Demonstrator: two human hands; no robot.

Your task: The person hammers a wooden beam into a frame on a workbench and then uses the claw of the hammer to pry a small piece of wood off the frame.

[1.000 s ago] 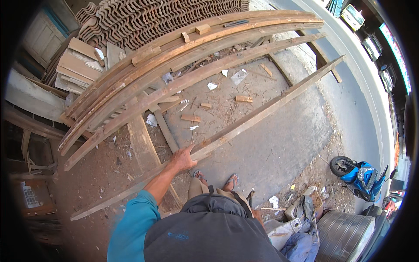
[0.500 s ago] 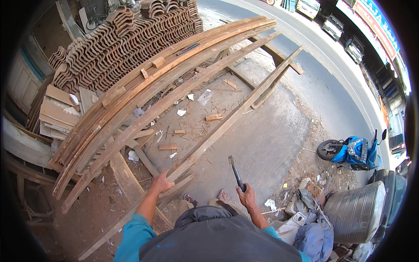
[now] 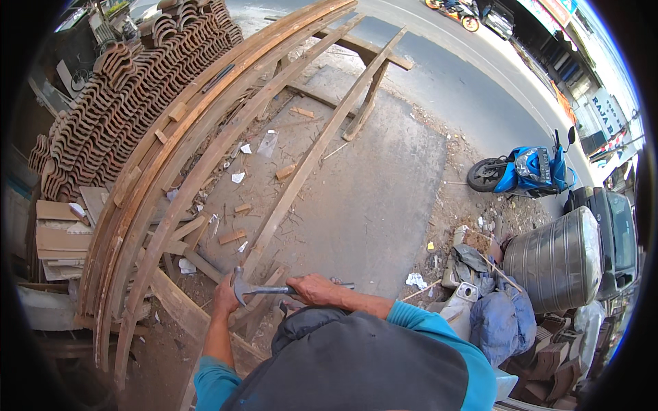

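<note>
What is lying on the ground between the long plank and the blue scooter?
In the head view, mostly bare concrete ground lies between the long plank and the blue scooter, with dirt and small debris nearer the scooter.

Both hands close on the claw hammer (image 3: 274, 288) over the near end of a long wooden batten (image 3: 308, 161). Beyond the grip and to its right lies open concrete floor (image 3: 384, 205), free to pass. To the left, stacked long planks (image 3: 171, 171) and scattered wood offcuts (image 3: 233, 236) crowd in. Further right, a metal drum (image 3: 552, 264) and bundled sacks (image 3: 504, 318) block the way.
</note>
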